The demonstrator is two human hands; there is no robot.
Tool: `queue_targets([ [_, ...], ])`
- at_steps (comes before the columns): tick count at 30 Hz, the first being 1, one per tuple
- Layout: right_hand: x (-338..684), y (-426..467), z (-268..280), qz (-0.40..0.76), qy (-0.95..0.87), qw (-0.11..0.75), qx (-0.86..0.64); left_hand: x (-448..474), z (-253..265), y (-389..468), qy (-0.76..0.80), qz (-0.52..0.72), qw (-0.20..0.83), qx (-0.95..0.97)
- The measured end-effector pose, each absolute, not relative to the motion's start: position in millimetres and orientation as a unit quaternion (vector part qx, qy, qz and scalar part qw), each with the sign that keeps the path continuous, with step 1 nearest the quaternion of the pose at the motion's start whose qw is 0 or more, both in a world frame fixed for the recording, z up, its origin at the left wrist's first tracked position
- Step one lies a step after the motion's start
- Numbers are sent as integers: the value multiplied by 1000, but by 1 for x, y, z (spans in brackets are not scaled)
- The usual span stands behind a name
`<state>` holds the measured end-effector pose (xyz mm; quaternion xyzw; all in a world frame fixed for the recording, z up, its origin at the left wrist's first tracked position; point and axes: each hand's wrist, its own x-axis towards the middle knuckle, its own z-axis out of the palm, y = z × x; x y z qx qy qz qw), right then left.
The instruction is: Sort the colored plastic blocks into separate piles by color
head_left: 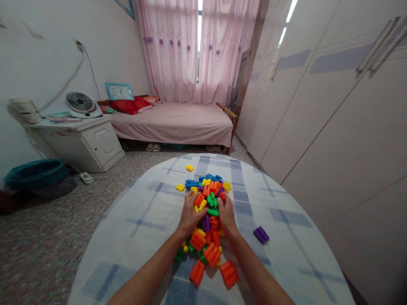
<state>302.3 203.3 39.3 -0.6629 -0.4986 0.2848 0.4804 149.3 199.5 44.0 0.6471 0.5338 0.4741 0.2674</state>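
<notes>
The left hand [190,216] and the right hand [227,215] are cupped around the middle of a pile of coloured plastic pieces [212,198], one on either side, with fingers bent and thumbs turned inward. The left hand lies against an orange piece [199,200] and a yellow piece [202,205], which show between its thumb and fingers; whether it actually pinches either, I cannot tell. The right hand rests against the right edge of the pile beside red and green pieces, and its hold is likewise unclear because the fingertips are partly hidden. Between the two thumbs lies a green piece [213,212], with a purple piece [207,223] just nearer. The pile runs along the middle of the table, from blue pieces [192,183] at its far end to chunky orange pieces [212,255] at its near end, between the forearms. Apart from it, a ribbed purple block [261,234] lies to the right, and a small yellow piece [189,168] lies beyond the far end. A pale cloth with blue-grey bands [133,258] covers the rounded table. Farther off, a pink-covered bed [178,120] stands before pink curtains [173,55]. To the left, a white cabinet [103,142] carries a fan [80,103], with a teal bin [36,173] nearer on the floor; glossy wardrobe doors [333,140] line the right side.
</notes>
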Motion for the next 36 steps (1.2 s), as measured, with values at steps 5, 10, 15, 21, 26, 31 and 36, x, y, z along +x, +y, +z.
queue_targets([
  [5,295,205,59,491,-389,553,-549,171,80,210,515,491,258,654],
  [10,310,198,89,506,-464,528,-500,170,113,227,487,446,312,683],
  [15,352,218,93,350,-565,486,-568,135,108,267,490,431,242,718],
  [21,397,291,66,233,-648,416,-594,62,60,352,556,394,145,717],
  [26,391,348,50,284,-678,377,-564,42,34,411,544,364,162,739],
  [31,364,375,47,349,-686,371,-520,74,31,419,489,335,248,766],
  [36,349,352,52,380,-723,319,-481,101,50,373,397,278,359,798],
])
